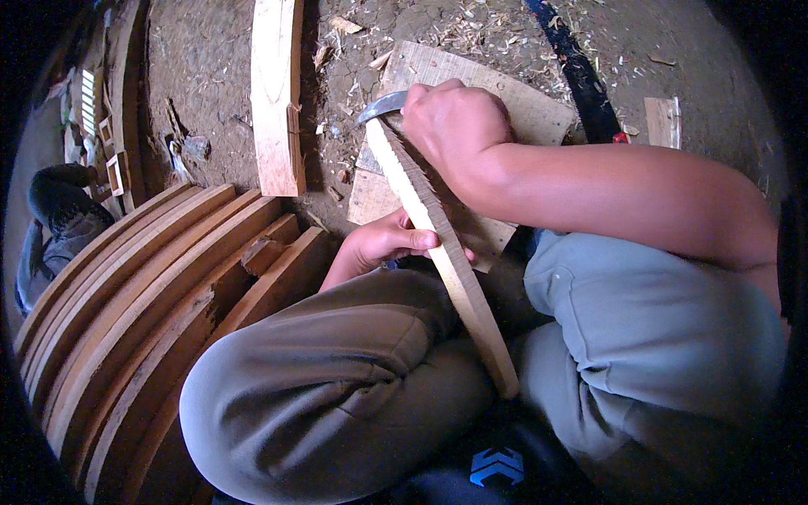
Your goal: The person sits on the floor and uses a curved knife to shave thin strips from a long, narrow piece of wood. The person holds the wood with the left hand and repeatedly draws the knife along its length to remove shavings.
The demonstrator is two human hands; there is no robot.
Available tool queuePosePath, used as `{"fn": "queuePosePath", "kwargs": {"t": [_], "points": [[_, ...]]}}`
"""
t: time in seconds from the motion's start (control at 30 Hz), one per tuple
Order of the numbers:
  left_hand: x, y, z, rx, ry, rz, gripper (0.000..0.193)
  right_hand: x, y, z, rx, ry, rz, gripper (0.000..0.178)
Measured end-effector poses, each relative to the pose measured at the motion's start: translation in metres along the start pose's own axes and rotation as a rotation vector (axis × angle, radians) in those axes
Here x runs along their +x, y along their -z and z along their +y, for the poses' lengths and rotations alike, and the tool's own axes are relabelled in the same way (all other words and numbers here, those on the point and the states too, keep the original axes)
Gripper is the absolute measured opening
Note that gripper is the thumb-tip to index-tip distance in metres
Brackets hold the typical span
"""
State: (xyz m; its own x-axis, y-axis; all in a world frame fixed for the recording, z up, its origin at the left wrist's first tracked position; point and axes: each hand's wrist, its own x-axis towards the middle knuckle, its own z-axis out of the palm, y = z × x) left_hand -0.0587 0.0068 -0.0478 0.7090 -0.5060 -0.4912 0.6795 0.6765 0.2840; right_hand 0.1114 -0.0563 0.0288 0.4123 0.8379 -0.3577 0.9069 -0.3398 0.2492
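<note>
My left hand (pixel 380 241) is closed around the middle of a long, narrow wooden strip (pixel 462 290), thumb on its pale face. The strip slants from between my thighs up to the far left, and its darker side looks rough and notched. My right hand (pixel 459 124) is a fist around a tool with a curved grey metal blade (pixel 383 105); its handle is hidden by my fingers. The blade lies at the strip's far end, seemingly touching it. Under both hands, partly covered, a worn wooden board (pixel 539 109) rests on the ground.
Several curved planks (pixel 160 240) are stacked at my left. A pale plank (pixel 277 93) lies beyond them. Wood chips litter the earth floor (pixel 215 84). A black strap-like strip (pixel 585 80) and a small wood offcut (pixel 662 122) lie far right. Another person (pixel 63 215) is at the far left.
</note>
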Motion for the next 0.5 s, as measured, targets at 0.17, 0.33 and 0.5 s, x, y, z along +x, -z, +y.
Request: {"fn": "queuePosePath", "kwargs": {"t": [0.17, 0.33, 0.5], "points": [[-0.009, -0.006, -0.002, -0.051, -0.015, 0.067, 0.053, 0.034, -0.004, -0.001, 0.253, 0.124, -0.037, 0.012], [-0.008, -0.011, 0.002, -0.019, 0.004, 0.074, 0.049, 0.039, 0.02, 0.026, 0.083, 0.283, -0.118, 0.014], [-0.004, -0.005, -0.001, -0.014, -0.009, 0.036, 0.053, 0.017, 0.007, 0.047, 0.167, 0.278, 0.024, 0.015]]}}
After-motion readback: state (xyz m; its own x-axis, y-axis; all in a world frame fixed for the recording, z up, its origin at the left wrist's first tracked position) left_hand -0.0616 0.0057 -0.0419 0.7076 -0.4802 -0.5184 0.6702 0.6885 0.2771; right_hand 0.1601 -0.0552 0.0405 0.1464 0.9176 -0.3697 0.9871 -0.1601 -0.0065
